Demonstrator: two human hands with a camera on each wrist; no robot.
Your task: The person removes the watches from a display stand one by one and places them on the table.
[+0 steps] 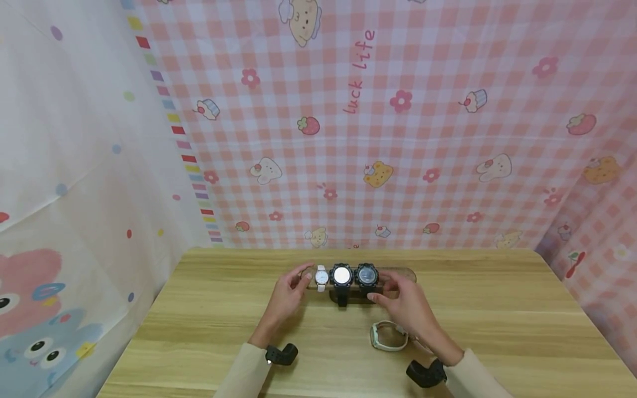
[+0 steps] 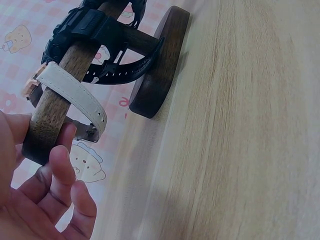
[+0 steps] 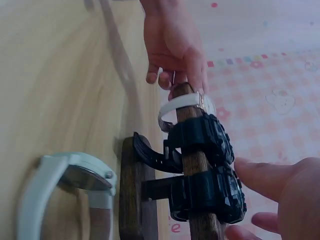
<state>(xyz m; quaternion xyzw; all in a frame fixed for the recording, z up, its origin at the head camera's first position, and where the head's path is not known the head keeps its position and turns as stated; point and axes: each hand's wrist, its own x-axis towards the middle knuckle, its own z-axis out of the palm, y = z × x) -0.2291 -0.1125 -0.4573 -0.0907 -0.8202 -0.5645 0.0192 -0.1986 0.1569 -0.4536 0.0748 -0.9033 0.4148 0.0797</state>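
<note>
A dark wooden T-shaped watch stand [image 2: 165,55] carries three watches on its bar. At the bar's left end hangs a white-strapped watch [image 1: 321,276], with two chunky black watches beside it: one in the middle [image 1: 342,275] and one to the right [image 1: 367,275]. My left hand [image 1: 288,290] pinches the bar's left end between thumb and fingers, next to the white strap. My right hand [image 1: 405,301] is at the right-hand black watch, thumb below it and fingers at its side. In the right wrist view, a fingertip [image 3: 242,165] meets the black watches' dial side.
On the table in front of the stand lies a pale green watch [image 1: 389,336], its strap looped, close below my right hand. The wooden table [image 1: 224,309] meets a pink checked cloth [image 1: 318,166] behind the stand. A white patterned cloth [image 1: 89,182] hangs at the left.
</note>
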